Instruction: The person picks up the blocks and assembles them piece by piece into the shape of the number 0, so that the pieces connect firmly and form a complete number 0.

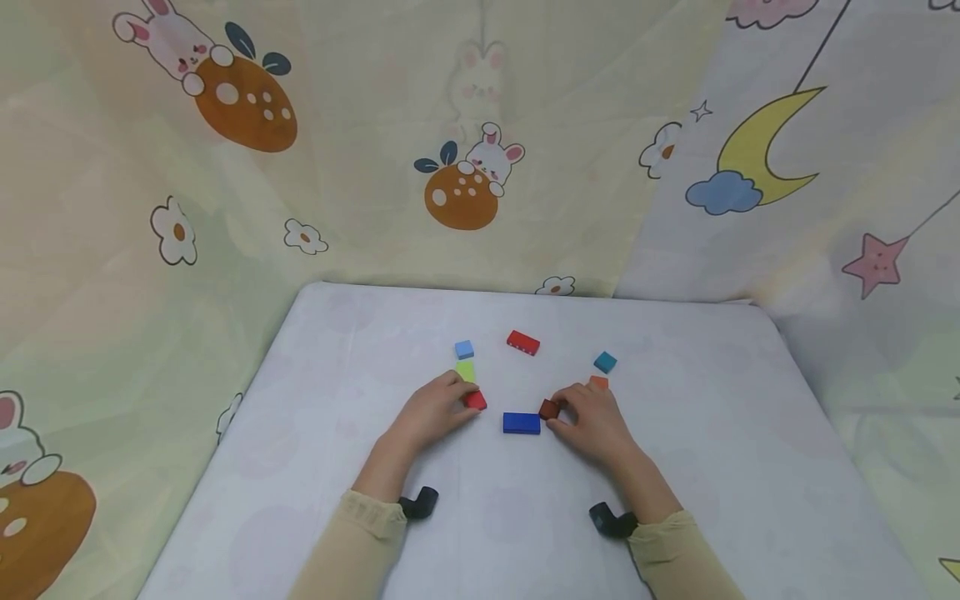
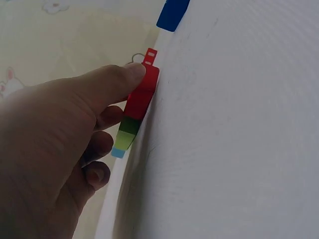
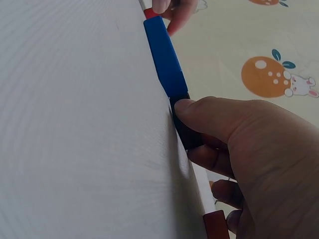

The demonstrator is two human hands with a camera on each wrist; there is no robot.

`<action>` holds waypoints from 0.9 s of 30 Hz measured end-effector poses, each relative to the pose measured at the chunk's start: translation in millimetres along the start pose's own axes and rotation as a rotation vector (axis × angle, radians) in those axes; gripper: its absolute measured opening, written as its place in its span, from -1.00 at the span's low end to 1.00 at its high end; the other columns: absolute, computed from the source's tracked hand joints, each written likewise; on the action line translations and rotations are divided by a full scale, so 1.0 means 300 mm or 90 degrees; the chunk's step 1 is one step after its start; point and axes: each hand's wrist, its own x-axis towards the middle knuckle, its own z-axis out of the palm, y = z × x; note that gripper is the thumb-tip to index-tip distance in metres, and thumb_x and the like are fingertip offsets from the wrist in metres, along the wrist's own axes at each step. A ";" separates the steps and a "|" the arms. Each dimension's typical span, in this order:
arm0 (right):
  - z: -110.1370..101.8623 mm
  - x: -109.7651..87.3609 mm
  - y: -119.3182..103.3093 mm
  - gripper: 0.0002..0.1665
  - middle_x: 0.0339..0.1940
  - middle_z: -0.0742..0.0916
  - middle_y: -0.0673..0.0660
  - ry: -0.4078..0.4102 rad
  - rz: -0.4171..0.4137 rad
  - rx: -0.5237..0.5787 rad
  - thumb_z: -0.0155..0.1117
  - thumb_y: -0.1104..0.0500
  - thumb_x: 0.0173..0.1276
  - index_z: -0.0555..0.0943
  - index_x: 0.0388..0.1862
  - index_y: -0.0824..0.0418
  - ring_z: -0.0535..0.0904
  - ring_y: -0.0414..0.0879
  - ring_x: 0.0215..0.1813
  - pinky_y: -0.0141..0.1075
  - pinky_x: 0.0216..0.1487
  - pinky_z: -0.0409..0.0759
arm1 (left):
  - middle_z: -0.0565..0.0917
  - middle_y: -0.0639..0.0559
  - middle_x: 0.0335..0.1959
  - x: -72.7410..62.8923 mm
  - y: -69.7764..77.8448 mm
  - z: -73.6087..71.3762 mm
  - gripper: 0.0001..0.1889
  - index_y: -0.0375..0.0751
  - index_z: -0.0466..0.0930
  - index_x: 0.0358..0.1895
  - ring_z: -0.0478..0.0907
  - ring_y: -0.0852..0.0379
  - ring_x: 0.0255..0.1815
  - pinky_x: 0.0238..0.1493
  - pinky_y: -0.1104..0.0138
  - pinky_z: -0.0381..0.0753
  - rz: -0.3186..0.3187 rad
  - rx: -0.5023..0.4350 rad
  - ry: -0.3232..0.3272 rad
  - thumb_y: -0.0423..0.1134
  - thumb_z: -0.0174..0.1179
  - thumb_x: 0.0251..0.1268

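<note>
Dark brown, a small block [image 1: 549, 409] is pinched between the thumb and fingertip of the right hand [image 1: 600, 421], at about 5 o'clock in a loose ring of blocks on the table as seen from the head. At 6 o'clock a long blue block [image 1: 521, 423] is laid flat, its end seemingly touched by the brown one. At about 8 to 9 o'clock a red block [image 1: 476, 400] is gripped by the thumb and forefinger of the left hand [image 1: 431, 408]; the remaining fingers of both hands are bent.

Just above the red block, a lime green block [image 1: 466, 369] is placed toward 9 to 10 o'clock, its near edge partly hidden by the left hand, with a light blue block [image 1: 464, 349] just beside it at 10. At 12 o'clock a longer red brick [image 1: 522, 342] is set slantwise. A teal block [image 1: 605, 362] is seen at 2 o'clock, and an orange block [image 1: 598, 382], partly covered by the right hand, at 3.

Beneath everything a white table [image 1: 300, 500] is spread, backed by printed cloth [image 1: 360, 150], on which a yellow moon [image 1: 750, 142] is drawn toward 1 to 2 o'clock.
</note>
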 end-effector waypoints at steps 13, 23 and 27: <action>0.009 0.001 0.008 -0.60 -0.15 0.69 -0.08 0.024 -0.018 0.004 0.48 -0.09 0.16 0.65 -0.05 -0.03 0.50 -0.11 -0.02 -0.07 0.09 0.44 | 0.51 0.24 -0.14 -0.006 0.014 0.012 -0.61 0.10 0.63 0.13 0.45 0.31 -0.21 -0.15 0.41 0.54 0.017 0.002 0.031 0.05 0.32 0.27; 0.007 0.002 0.007 -0.60 -0.16 0.70 -0.07 0.023 -0.020 -0.001 0.48 -0.09 0.16 0.65 -0.04 -0.02 0.50 -0.10 -0.03 -0.09 0.07 0.44 | 0.53 0.21 -0.10 -0.003 0.015 0.011 -0.54 0.08 0.60 0.21 0.45 0.30 -0.20 -0.14 0.41 0.54 0.007 0.004 0.018 0.08 0.31 0.27; 0.006 0.001 0.006 -0.60 -0.15 0.70 -0.06 0.019 -0.019 0.000 0.48 -0.09 0.17 0.65 -0.04 -0.01 0.50 -0.10 -0.02 -0.08 0.07 0.45 | 0.53 0.21 -0.11 -0.002 0.013 0.014 -0.53 0.07 0.60 0.21 0.45 0.30 -0.20 -0.14 0.41 0.54 0.007 -0.006 0.017 0.08 0.32 0.26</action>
